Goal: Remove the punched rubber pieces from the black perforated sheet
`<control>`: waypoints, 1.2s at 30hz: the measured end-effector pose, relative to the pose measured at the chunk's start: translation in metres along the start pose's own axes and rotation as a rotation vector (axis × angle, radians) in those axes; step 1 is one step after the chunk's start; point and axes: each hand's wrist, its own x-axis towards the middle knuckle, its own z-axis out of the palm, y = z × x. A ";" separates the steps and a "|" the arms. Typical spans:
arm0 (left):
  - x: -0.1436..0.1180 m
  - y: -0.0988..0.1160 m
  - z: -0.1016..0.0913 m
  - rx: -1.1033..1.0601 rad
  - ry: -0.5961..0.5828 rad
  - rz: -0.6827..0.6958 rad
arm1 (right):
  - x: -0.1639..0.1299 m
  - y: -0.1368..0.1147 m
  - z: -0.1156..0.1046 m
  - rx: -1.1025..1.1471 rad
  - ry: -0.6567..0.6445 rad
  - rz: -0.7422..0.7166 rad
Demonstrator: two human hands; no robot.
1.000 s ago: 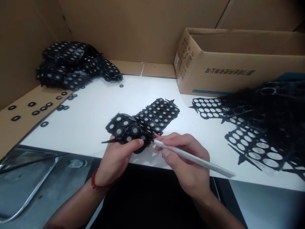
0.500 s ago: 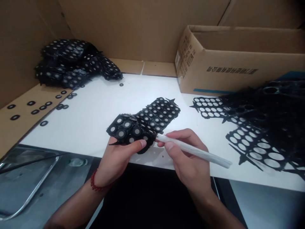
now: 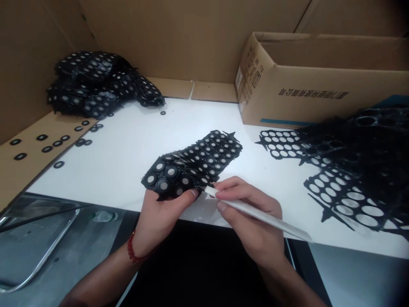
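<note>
At frame center, fingers of the left hand [image 3: 163,213] pinch a black ring sheet [image 3: 198,160]; the right hand [image 3: 255,232] pinches a white pen-shaped tool [image 3: 262,214].

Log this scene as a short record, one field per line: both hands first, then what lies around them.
Left hand: holds the near end of a black sheet of rings
Right hand: grips a white tool, tip near the sheet; contact unclear
Far left: heap of ringed sheets
Near left: loose rings
Right: pile of black sheets, some with open holes
Back right: cardboard box, top open
Surface: white table
</note>
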 end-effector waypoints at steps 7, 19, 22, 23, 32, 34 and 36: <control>0.001 0.004 -0.001 0.198 0.006 0.082 | 0.000 0.000 0.001 -0.036 0.008 0.011; -0.001 0.015 0.005 0.452 -0.004 0.160 | -0.005 0.004 -0.001 -0.014 0.035 -0.003; 0.000 0.014 0.005 0.439 -0.020 0.181 | -0.005 0.005 -0.001 0.016 0.045 0.009; 0.000 0.014 0.005 0.438 -0.023 0.189 | -0.005 0.005 -0.001 0.022 0.046 0.014; -0.001 0.012 0.004 0.434 -0.055 0.203 | -0.006 0.005 0.000 0.025 0.068 0.031; -0.001 0.013 0.005 0.450 -0.055 0.174 | -0.006 0.004 0.000 0.009 0.072 0.026; -0.002 0.015 0.007 0.464 -0.039 0.152 | -0.005 0.003 -0.001 -0.022 0.077 0.016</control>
